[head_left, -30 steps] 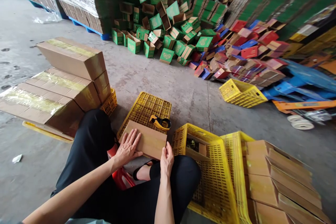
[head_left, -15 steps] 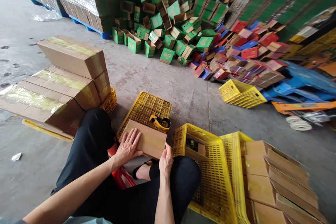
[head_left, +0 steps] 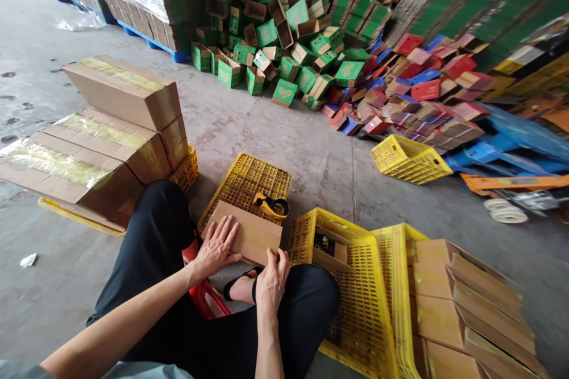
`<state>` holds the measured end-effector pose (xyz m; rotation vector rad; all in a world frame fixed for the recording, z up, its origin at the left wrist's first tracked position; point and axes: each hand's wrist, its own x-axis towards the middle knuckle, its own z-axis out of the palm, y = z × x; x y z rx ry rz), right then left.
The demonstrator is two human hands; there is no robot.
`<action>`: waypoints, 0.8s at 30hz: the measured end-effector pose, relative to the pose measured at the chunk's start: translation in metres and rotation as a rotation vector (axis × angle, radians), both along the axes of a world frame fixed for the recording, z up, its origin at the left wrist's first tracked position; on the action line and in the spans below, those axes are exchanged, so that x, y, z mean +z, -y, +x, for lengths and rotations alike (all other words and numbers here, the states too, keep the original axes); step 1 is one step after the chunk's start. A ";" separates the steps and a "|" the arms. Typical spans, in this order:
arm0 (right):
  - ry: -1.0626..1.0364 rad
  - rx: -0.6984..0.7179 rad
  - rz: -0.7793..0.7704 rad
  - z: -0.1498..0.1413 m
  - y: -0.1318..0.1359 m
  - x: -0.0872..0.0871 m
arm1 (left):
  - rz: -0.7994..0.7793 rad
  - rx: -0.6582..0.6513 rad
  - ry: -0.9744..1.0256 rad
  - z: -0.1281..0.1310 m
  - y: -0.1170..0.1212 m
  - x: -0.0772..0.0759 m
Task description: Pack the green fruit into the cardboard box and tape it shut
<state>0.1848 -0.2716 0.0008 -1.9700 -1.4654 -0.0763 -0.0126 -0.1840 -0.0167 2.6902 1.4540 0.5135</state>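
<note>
A small brown cardboard box point(head_left: 255, 240) lies with its flat top up, on the near end of an upturned yellow plastic crate point(head_left: 262, 174). My left hand point(head_left: 217, 249) rests flat on the left part of the box, fingers spread. Bent fingers of my right hand point(head_left: 272, 284) grip the box's near right corner; the thumb is partly hidden. Just beyond the box, a yellow and black tape dispenser point(head_left: 272, 206) sits on the crate.
To my right stand a yellow crate point(head_left: 360, 296) and another with brown cartons point(head_left: 480, 302). Taped cartons point(head_left: 111, 130) are stacked at left. Green boxes point(head_left: 284, 92) and red and blue boxes point(head_left: 424, 90) lie heaped behind. A yellow crate point(head_left: 409, 160) sits near a blue pallet point(head_left: 511, 142).
My right hand has shifted from the right end of the box to its near right corner, fingers now bent over the edge. My left hand has stayed flat on the box.
</note>
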 end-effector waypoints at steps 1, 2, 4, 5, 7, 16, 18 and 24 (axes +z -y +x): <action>-0.005 0.002 0.004 -0.001 -0.001 0.001 | -0.008 -0.002 0.005 0.000 0.000 0.000; -0.010 0.001 0.004 -0.003 -0.002 0.002 | -0.016 -0.004 0.010 0.000 0.000 0.000; -0.016 -0.005 -0.007 -0.006 -0.003 0.002 | -0.030 -0.005 0.020 0.000 0.000 0.001; -0.016 -0.005 -0.015 -0.008 -0.004 0.002 | -0.034 -0.004 0.025 0.001 0.000 0.001; -0.015 0.008 -0.024 -0.012 -0.004 0.001 | -0.036 -0.001 0.028 0.001 0.000 0.002; -0.131 -0.001 0.076 -0.007 -0.015 -0.006 | -0.032 0.008 0.019 0.002 0.002 0.002; -0.140 -0.052 0.109 -0.003 -0.020 -0.008 | -0.052 0.039 0.015 0.011 0.006 0.004; -0.144 -0.074 0.088 0.005 -0.026 -0.012 | -0.173 -0.120 0.066 0.060 0.019 0.012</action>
